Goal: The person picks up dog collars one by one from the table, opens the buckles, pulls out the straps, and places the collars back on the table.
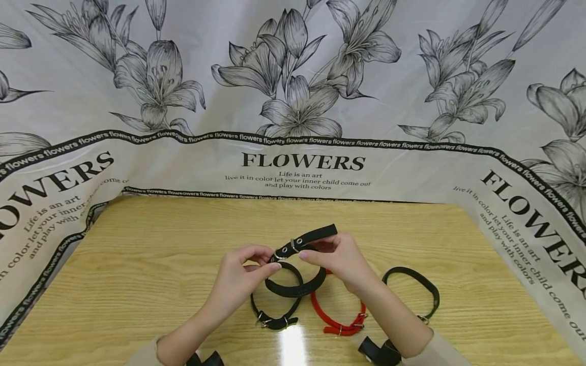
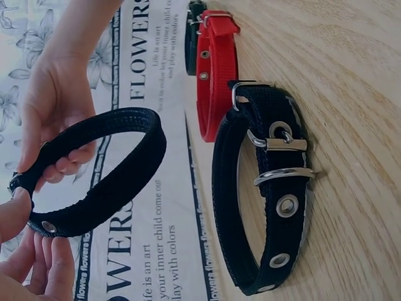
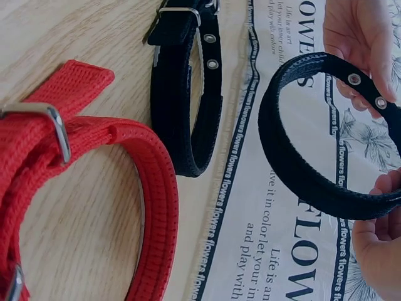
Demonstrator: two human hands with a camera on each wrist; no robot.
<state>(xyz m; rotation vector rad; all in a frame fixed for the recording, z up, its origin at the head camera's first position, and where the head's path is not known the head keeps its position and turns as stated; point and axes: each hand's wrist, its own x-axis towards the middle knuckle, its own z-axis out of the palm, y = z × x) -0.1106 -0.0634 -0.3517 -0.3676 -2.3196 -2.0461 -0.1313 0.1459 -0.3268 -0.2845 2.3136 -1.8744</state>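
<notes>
A black collar (image 1: 295, 291) with metal eyelets, closed into a loop, hangs between both hands above the table. My left hand (image 1: 240, 277) pinches its strap at the left, close to a metal ring. On the other side my right hand (image 1: 345, 262) grips the strap beside the buckle, between thumb and fingers. The strap's loose tail (image 1: 322, 234) points up and right past the right fingers. From the left wrist view, the padded band (image 2: 135, 157) of the loop faces the camera. In the right wrist view, eyelets (image 3: 354, 79) show near the left hand's fingers.
On the wooden table (image 1: 151, 244) beneath lie another black collar (image 1: 274, 323), a red collar (image 1: 336, 328) and, farther right, a dark collar (image 1: 432, 292). Black devices (image 1: 381, 352) show near the forearms. Flower-printed cloth (image 1: 302, 173) stands behind the table and along both sides.
</notes>
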